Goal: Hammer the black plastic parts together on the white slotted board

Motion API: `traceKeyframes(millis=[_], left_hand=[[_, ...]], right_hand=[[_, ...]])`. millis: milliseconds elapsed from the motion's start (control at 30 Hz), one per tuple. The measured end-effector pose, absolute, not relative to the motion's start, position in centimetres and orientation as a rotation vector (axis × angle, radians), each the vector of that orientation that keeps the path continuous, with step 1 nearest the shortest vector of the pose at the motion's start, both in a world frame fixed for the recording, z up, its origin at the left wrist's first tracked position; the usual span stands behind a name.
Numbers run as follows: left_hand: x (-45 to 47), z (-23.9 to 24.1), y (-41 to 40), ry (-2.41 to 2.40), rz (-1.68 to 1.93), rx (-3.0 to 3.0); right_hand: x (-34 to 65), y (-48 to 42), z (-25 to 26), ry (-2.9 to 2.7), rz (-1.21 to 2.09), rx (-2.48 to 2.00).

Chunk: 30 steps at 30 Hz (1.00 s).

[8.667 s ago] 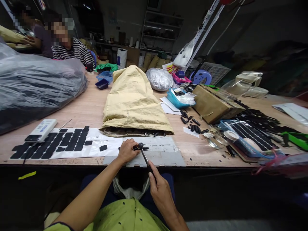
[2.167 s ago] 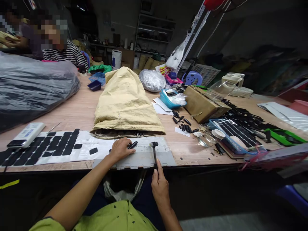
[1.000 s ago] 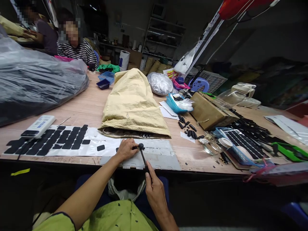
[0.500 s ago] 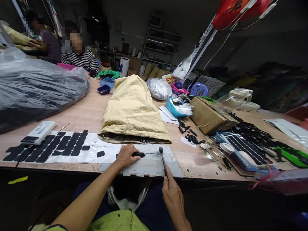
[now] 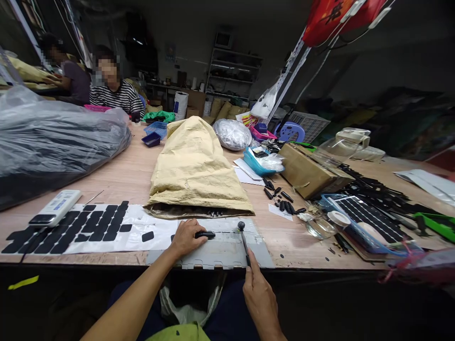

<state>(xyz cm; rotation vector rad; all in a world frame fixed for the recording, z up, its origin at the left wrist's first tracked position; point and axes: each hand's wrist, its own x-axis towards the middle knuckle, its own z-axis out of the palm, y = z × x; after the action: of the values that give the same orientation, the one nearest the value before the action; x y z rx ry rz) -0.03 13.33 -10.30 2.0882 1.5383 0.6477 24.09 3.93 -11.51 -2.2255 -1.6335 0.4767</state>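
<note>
My left hand (image 5: 189, 235) rests on the grey mat (image 5: 263, 253) at the table's front edge. Its fingers are closed around a black handle-shaped piece (image 5: 206, 234) that points right. Whether the thin dark line beyond its tip belongs to it, I cannot tell. In my right hand (image 5: 261, 293) is a ratchet wrench (image 5: 244, 241) with a silver shaft and a round dark head. The head is over the mat, to the right of the black piece and apart from it. Just behind my left hand lies a beige sack (image 5: 195, 175), its mouth towards me, with dark and shiny metal parts inside.
On the left are a sheet of black stickers (image 5: 106, 222), a white device (image 5: 55, 208) and a large plastic bag (image 5: 60, 142). To the right lie several black handles (image 5: 286, 206), a cardboard box (image 5: 309, 170) and a blue tray (image 5: 369, 227). A person in stripes (image 5: 119, 97) sits across.
The view has tilted and shifted slightly. The ratchet wrench's head has moved a little right relative to the black piece. Both hands keep their hold.
</note>
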Motion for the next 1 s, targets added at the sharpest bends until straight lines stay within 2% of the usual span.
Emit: traceKeyframes(millis=[567, 733, 867, 1000], left_hand=[[-0.1, -9.6, 13.2, 1.505, 0.639, 2.036], [-0.7, -8.7, 9.8, 1.363, 0.53, 2.125], [-1.2, -10.4, 5.1, 1.293, 0.522, 2.217], [-1.0, -13.3, 2.2, 1.416, 0.56, 2.393]], right_hand=[[24.4, 4.3, -12.4, -1.64, 0.455, -2.187], [24.4, 4.2, -12.3, -1.656, 0.444, -2.197], [24.2, 4.1, -12.0, -1.641, 0.452, -2.209], [24.0, 4.0, -11.7, -1.633, 0.465, -2.23]])
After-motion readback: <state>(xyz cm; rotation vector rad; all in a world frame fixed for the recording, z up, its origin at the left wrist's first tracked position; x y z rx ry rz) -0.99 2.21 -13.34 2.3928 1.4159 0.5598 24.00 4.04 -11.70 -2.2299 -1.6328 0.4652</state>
